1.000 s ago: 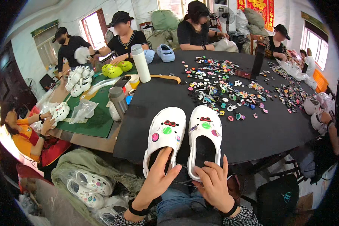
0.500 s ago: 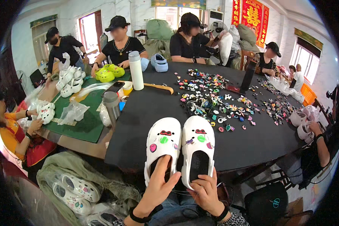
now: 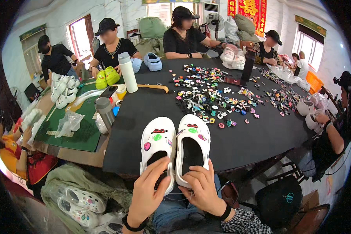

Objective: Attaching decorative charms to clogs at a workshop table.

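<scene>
Side by side at the table's near edge are two white clogs, the left clog (image 3: 158,124) and the right clog (image 3: 193,119), toes pointing away from me. Red, green, pink and purple charms dot their uppers. My left hand (image 3: 150,191) holds the left clog at its heel opening, fingers bent over the side and thumb near the inner rim. With fingers curled over the heel rim, my right hand (image 3: 202,187) grips the right clog. A thin pale strand hangs between my hands below the heels.
Loose charms (image 3: 206,101) cover the black table's (image 3: 144,105) far half. A white bottle (image 3: 128,74), grey tumbler (image 3: 103,111) and wooden stick (image 3: 154,87) stand or lie left. Bagged clogs (image 3: 80,210) sit low left. Several co-workers surround the tables; a black chair (image 3: 279,199) is at right.
My left fingers have drawn back from inside the left clog to its rim. The right clog has tilted slightly. Across the table, a co-worker's white package now lies on the tabletop. The view has shifted.
</scene>
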The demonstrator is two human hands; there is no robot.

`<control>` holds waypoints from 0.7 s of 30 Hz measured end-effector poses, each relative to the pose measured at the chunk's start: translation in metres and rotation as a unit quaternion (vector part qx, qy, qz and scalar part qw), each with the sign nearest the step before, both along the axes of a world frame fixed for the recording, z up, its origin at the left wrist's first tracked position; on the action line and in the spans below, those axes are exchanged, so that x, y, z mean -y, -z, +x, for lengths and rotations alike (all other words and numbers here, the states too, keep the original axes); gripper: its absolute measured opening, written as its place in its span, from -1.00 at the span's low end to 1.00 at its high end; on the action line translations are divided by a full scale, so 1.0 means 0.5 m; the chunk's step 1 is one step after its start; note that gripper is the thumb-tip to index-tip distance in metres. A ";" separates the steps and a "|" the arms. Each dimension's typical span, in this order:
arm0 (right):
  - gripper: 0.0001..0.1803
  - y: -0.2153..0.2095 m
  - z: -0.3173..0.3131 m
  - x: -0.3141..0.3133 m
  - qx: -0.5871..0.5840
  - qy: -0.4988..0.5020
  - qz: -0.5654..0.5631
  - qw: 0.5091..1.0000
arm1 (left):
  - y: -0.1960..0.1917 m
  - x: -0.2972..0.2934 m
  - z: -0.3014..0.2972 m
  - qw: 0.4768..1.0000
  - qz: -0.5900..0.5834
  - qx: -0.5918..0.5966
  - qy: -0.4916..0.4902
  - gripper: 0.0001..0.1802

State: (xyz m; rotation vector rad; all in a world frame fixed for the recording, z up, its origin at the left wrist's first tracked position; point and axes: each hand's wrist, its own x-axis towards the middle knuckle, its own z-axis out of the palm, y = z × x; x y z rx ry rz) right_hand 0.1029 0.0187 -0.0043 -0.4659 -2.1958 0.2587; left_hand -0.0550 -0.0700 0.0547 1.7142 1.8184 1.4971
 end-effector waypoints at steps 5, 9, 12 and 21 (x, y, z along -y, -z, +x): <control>-0.47 -0.011 0.001 -0.007 -0.010 0.001 -0.012 1.000 | 0.026 0.064 0.005 0.990 0.109 -0.024 -0.092 -0.63; -0.57 -0.014 -0.009 -0.001 -0.049 -0.003 -0.046 0.998 | 0.117 0.093 -0.012 0.976 0.136 0.012 -0.172 -0.50; -0.67 -0.046 -0.012 0.008 -0.045 0.012 -0.040 0.998 | 0.168 0.086 -0.006 0.975 0.106 -0.023 -0.194 -0.36; -0.77 -0.112 -0.024 -0.023 -0.088 -0.131 -0.109 0.981 | 0.297 0.073 0.079 0.962 0.107 -0.147 -0.202 0.08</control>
